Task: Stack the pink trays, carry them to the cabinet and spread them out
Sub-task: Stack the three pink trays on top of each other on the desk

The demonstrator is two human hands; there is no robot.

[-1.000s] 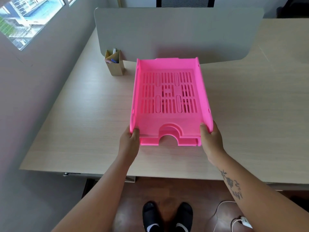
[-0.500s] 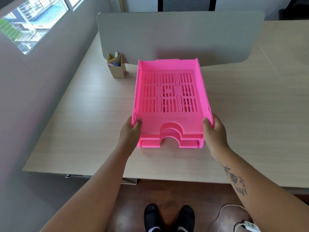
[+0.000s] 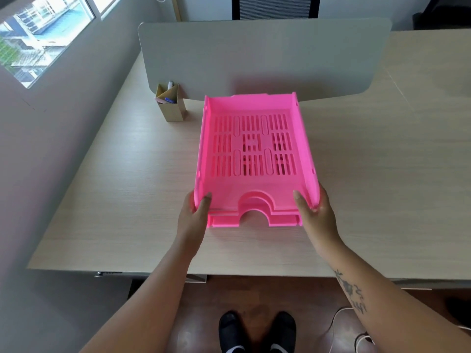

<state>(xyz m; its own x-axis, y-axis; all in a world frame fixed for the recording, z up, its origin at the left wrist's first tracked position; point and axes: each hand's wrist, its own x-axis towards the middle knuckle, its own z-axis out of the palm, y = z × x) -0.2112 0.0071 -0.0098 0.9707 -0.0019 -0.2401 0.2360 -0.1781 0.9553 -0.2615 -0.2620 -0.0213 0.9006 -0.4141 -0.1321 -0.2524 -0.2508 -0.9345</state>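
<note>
1. Trays of bright pink slotted plastic (image 3: 254, 149) lie nested in a stack on the pale wood-grain desk (image 3: 369, 174), near the middle of the desk and in front of the grey divider panel (image 3: 254, 54).
2. At the near edge, front lips with semicircular notches show one under another; I cannot tell how many trays the stack holds.
3. Left hand (image 3: 195, 212) grips the near left corner of the stack, thumb hooked over the side wall onto the tray floor, the other fingers hidden outside the wall.
4. Right hand (image 3: 316, 212) clasps the near right corner in the same way, thumb inside, palm against the outer wall.
5. Whether the stack rests on the desk or is raised slightly cannot be told.
6. Left of the stack's far corner and apart from it stands a tan cardboard pen holder (image 3: 171, 103) with pens in it, just in front of the divider.
7. Below the desk edge, two black shoes (image 3: 257, 332) stand on the brown floor.
</note>
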